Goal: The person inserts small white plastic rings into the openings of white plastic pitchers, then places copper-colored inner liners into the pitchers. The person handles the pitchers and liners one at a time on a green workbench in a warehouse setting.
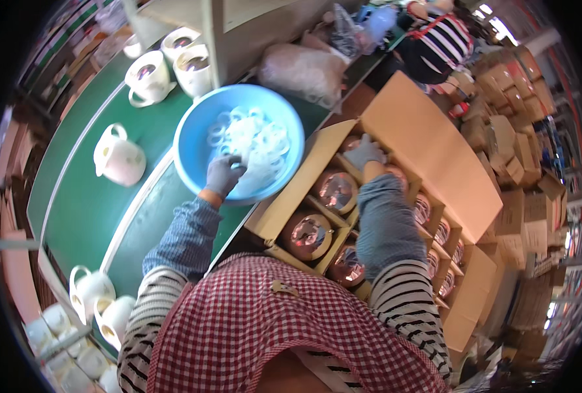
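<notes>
My left hand, in a grey glove, hangs over the near-left rim of a light blue basin. Its fingers are curled together, and what they hold, if anything, is too small to make out. Translucent plastic rings lie heaped inside the basin. My right hand, also gloved, reaches into the far end of an open carton. Its fingers lie stretched over a shiny copper-coloured round piece, partly covering it. Similar copper-coloured pieces sit in the carton's cardboard compartments.
Several white jugs stand or lie on the green conveyor belt at left. A metal post rises behind the basin. Plastic bags lie beyond it. The carton's raised flap borders its right side; stacked boxes stand farther right.
</notes>
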`<action>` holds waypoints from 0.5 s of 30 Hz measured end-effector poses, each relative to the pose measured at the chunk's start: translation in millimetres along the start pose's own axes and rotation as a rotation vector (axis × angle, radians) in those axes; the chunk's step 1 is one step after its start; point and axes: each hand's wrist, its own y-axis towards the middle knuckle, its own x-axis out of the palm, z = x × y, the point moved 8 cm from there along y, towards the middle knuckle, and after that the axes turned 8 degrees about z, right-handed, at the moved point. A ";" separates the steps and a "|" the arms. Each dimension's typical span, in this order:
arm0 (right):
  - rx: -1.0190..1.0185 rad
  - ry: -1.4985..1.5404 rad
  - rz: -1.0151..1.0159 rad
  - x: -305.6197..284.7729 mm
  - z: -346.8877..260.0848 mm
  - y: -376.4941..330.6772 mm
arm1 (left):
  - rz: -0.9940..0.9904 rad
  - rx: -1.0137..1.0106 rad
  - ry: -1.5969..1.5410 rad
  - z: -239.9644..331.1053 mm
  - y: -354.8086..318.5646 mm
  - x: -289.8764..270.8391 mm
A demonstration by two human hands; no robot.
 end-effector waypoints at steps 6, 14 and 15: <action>-0.073 0.185 0.095 -13.7 16.8 1.4 | -0.118 -0.251 -0.308 -4.9 0.9 -13.7; -0.592 0.691 0.162 -100.9 32.1 -34.9 | -0.130 -0.270 -0.394 -12.5 -8.5 -15.0; -0.718 0.604 0.233 -99.0 36.2 -42.8 | -0.136 -0.093 -0.177 -1.3 -4.0 -15.2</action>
